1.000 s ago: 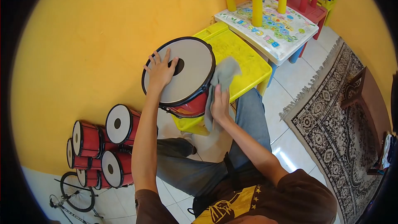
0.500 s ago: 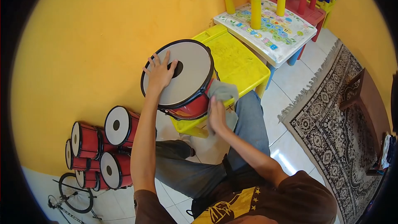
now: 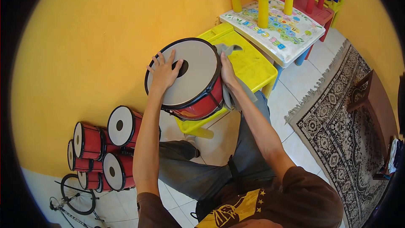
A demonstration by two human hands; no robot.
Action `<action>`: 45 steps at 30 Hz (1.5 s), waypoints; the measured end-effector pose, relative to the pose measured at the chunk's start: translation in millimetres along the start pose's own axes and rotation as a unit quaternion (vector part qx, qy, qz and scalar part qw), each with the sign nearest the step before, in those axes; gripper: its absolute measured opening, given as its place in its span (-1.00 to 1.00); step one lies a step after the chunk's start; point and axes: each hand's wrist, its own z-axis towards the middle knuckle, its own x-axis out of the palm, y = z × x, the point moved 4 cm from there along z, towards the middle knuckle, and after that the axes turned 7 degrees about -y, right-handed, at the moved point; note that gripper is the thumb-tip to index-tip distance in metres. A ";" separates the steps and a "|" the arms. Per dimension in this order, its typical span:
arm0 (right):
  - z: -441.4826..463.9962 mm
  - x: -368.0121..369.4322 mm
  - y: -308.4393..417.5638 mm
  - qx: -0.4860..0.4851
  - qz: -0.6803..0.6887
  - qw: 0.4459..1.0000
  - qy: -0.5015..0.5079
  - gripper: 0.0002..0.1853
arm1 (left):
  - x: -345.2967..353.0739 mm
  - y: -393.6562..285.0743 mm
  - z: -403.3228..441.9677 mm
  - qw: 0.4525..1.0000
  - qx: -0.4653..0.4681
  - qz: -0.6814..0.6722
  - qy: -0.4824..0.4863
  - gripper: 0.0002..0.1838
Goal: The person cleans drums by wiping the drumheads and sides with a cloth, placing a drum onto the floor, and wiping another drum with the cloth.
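Note:
A red drum (image 3: 196, 106) with a black rim and a pale grey head rests tilted on a yellow plastic table (image 3: 249, 61). My left hand (image 3: 165, 74) lies spread on the drumhead, its thumb over the dark round patch near the middle. Against the drum's right side, my right hand (image 3: 228, 69) holds a grey-green cloth (image 3: 230, 49). Part of the cloth sticks out above the fingers and more hangs below the wrist. The drum hides some of the fingers of that hand.
Several more red drums (image 3: 120, 125) are stacked by the yellow wall at lower left, near a bicycle wheel (image 3: 78, 194). Behind the yellow table stands a white patterned table (image 3: 291, 52) with yellow furniture on it. A fringed rug (image 3: 325, 122) and a brown wooden piece (image 3: 371, 109) are at right.
My right hand has moved up along the drum's side with the cloth, from the lower right to near the upper right rim. My left hand stays on the drumhead.

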 end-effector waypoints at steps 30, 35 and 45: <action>-182.6 -2.1 87.5 -0.059 -0.038 0.995 -0.065 -0.64 | 12.2 3.5 5.6 0.998 -0.023 -0.037 -0.039 -0.38; -174.2 -1.7 82.4 -0.050 0.008 0.982 -0.183 -0.63 | 13.2 6.4 6.2 0.998 -0.020 -0.037 -0.041 -0.37; -100.6 -10.0 42.9 -0.026 -0.162 0.980 -0.113 -0.40 | 9.9 2.8 3.8 0.998 -0.016 -0.045 -0.041 -0.37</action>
